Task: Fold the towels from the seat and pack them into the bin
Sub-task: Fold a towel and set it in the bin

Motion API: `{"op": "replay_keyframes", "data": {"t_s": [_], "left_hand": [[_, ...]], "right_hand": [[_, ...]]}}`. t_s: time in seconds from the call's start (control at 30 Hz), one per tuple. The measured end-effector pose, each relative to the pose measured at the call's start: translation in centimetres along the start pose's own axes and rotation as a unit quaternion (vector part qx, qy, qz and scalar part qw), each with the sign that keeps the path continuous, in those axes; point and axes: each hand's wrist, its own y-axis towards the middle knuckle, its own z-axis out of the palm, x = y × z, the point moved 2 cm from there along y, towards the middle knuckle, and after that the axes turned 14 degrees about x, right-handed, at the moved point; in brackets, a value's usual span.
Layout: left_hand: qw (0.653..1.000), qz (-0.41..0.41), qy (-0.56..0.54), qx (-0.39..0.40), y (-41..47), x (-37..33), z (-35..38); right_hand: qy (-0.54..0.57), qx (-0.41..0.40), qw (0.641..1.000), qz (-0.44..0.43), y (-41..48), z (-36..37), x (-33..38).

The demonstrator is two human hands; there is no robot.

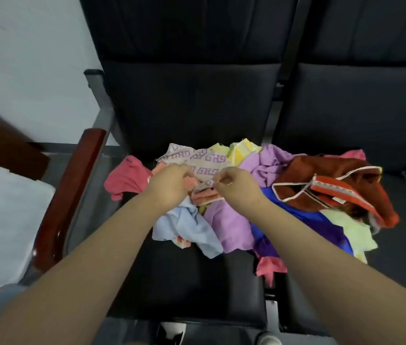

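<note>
Right hand [234, 186] pinches patterned towel [195, 158]; left hand [169, 183] seemingly grips coral towel [205, 194].

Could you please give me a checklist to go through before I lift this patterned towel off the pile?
1. Right hand pinches the patterned towel: ok.
2. Left hand grips the same towel: ok.
3. Patterned towel lies on top of the pile: ok.
4. Peach towel clear of that grip: cannot tell.
5. Bare seat in front for folding: ok.
6. Bin located: cannot tell.
</note>
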Motion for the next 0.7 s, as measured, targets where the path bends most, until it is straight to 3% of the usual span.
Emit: {"op": "replay_keyframes", "data": {"t_s": [0.13,0.23,0.33,0.43,0.6,0.7], "left_hand": [[0.989,-0.071,0.123,0.04,3.9,3.5,2.9],[0.986,-0.08,0.144,0.033,5.7,5.1,4.6],[0.989,-0.057,0.135,-0.016,6.9,6.4,5.5],[0.976,-0.055,0.206,-0.038,7.2,6.6,6.7],[0.951,-0.024,0.276,-0.138,8.0,6.6,7.0],[0.95,0.021,0.241,-0.2,7.1,7.0,6.2]], "right_hand": [[-0.085,0.024,0.994,-0.066,4.9,4.1,-2.5],[-0.177,0.048,0.975,-0.126,8.2,6.2,-4.0],[-0.316,0.07,0.933,-0.16,10.6,7.2,-5.3],[-0.449,0.093,0.871,-0.179,11.8,8.7,-5.9],[-0.492,0.074,0.83,-0.252,11.1,10.1,-5.7],[-0.444,0.076,0.857,-0.252,11.0,9.6,-5.3]]}}
